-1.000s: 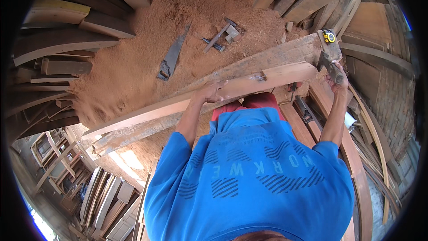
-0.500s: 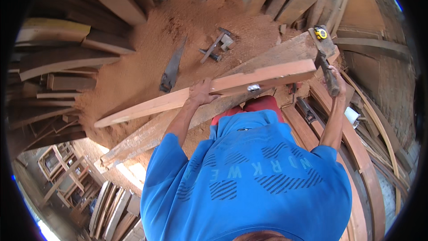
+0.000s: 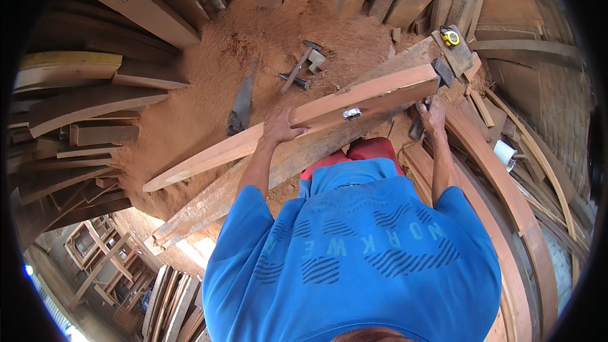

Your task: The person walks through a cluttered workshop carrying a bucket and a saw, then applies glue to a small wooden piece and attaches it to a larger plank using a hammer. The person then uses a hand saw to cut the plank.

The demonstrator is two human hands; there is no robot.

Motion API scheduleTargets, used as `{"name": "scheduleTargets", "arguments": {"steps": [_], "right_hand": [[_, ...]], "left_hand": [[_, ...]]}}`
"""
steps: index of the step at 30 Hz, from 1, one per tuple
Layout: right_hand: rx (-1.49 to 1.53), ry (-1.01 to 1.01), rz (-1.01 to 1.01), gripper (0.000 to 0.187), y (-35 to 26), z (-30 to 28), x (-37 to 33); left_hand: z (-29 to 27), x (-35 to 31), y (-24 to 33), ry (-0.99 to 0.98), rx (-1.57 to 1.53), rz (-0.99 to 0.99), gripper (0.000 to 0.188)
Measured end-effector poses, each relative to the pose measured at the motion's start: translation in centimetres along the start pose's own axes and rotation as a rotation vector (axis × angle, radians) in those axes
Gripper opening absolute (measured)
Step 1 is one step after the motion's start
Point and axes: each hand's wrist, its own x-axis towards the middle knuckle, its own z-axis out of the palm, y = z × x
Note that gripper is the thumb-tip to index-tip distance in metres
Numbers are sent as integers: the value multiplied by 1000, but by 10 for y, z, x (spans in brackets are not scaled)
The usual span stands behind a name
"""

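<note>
A long reddish wooden beam (image 3: 361,102) lies slantwise before me on a wider, weathered plank (image 3: 209,206). My left hand (image 3: 279,128) is closed over its middle, the thumb on the near face. Close to the beam's right end, my right hand (image 3: 432,115) grips a short-handled tool with a dark metal head (image 3: 443,72). That head is up against the end of the beam, while the handle extends below my fist; its exact kind is unclear. A small silvery piece (image 3: 352,113) shows on the beam's near face.
Sawdust covers the ground, where a handsaw (image 3: 242,102) and a hammer (image 3: 295,71) with other metal tools lie. A yellow tape measure (image 3: 450,38) sits on a block at the right. Timber (image 3: 101,98) is stacked on the left and far sides; curved boards (image 3: 500,183) lie right.
My right hand has swung left and inward with the tool, bringing its head against the beam's end. My left hand keeps its hold on the beam.
</note>
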Motion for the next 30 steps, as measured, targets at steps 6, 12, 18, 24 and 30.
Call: {"name": "scheduleTargets", "arguments": {"steps": [6,12,18,24,30], "right_hand": [[328,76,306,36,54,-4,31],[-97,83,-303,43,28,-23,104],[863,-147,405,50,-4,-36,76],[841,-124,464,60,-66,-79,27],[958,-135,441,67,-118,-90,3]], "left_hand": [[-2,1,11,15,7,-74,92],[20,0,-14,125,71,72,91],[34,-19,-23,237,-2,15,101],[42,-96,-4,822,-260,-283,93],[148,-146,-115,1319,-1544,-955,88]]}}
